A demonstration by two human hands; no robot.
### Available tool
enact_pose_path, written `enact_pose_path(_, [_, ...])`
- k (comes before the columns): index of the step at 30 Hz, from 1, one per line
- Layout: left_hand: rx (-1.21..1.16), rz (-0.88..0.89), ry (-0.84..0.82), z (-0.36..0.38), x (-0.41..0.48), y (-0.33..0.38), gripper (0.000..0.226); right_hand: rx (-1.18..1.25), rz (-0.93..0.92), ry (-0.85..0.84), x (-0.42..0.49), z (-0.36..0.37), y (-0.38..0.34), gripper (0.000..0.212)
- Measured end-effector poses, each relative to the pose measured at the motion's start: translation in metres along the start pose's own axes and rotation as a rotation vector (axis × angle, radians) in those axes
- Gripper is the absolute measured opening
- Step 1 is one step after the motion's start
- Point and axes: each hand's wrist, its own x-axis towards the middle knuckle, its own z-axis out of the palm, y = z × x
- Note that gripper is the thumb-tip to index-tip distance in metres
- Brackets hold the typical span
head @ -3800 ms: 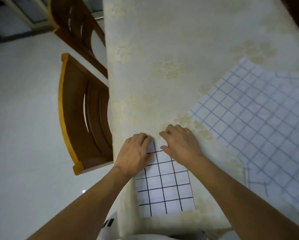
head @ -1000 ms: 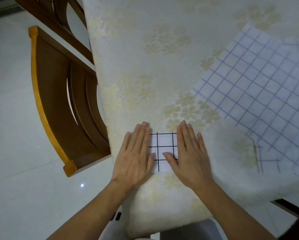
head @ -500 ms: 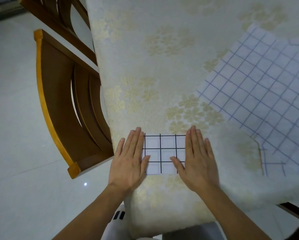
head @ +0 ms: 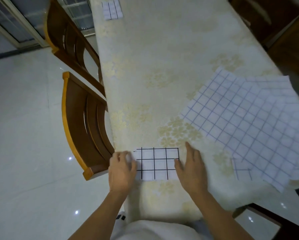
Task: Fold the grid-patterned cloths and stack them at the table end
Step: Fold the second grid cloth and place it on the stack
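Observation:
A small folded white cloth with a black grid [head: 156,164] lies at the near left corner of the table [head: 162,58]. My left hand [head: 121,170] has its fingers curled over the cloth's left edge, blurred. My right hand [head: 192,168] is spread beside the right edge, thumb touching it. Large unfolded cloths with a blue grid [head: 249,122] lie spread at the right, overhanging the near edge. A black-grid corner [head: 242,170] peeks from under them. Another folded grid cloth [head: 111,8] sits at the table's far left end.
A cream tablecloth with a gold flower print covers the long table. Two wooden chairs [head: 83,132] [head: 67,37] stand pushed against its left side. Dark wooden furniture [head: 283,32] stands past the right side. The white tiled floor [head: 24,135] lies to the left.
The view has tilted up, now showing the far end of the table. My hands have slid apart from on top of the folded cloth to its left and right edges, the left one curling.

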Motion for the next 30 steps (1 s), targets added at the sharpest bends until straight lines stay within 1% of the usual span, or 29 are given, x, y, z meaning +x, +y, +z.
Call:
enact_pose_path(2, [-0.074, -0.171, 0.044, 0.004, -0.008, 0.004, 0.029, 0.114, 0.144, 0.053, -0.007, -0.002, -0.001, 0.051])
enact_pose_path(5, [-0.127, -0.255, 0.064, 0.012, -0.017, 0.011, 0.025, 0.181, 0.289, -0.004, -0.006, 0.003, -0.003, 0.033])
enact_pose_path(8, [-0.166, -0.305, 0.084, 0.018, -0.021, 0.021, 0.022, 0.207, 0.387, -0.016, -0.001, 0.008, -0.005, 0.028])
enact_pose_path(12, [-0.196, -0.443, 0.093, 0.024, -0.017, 0.033, 0.027, 0.163, 0.443, -0.035, 0.005, 0.010, -0.013, 0.027])
enact_pose_path(15, [-0.182, -0.510, 0.098, 0.029, -0.014, 0.038, 0.028, 0.179, 0.505, -0.050, 0.010, 0.010, -0.016, 0.027])
enact_pose_path(17, [-0.170, -0.545, 0.095, 0.029, -0.013, 0.040, 0.026, 0.192, 0.512, -0.051, 0.011, 0.011, -0.017, 0.026])
enact_pose_path(20, [-0.160, -0.570, 0.073, 0.027, -0.010, 0.039, 0.023, 0.235, 0.500, -0.051, 0.012, 0.017, -0.017, 0.025])
enact_pose_path(22, [-0.146, -0.560, 0.053, 0.025, -0.008, 0.036, 0.023, 0.224, 0.491, -0.065, 0.011, 0.021, -0.018, 0.029])
enact_pose_path(26, [-0.106, -0.503, 0.016, 0.022, -0.006, 0.032, 0.018, 0.176, 0.481, -0.087, 0.010, 0.023, -0.018, 0.041])
enact_pose_path(30, [-0.031, -0.414, -0.017, 0.024, -0.008, 0.031, 0.009, 0.164, 0.450, -0.099, 0.008, 0.022, -0.018, 0.042])
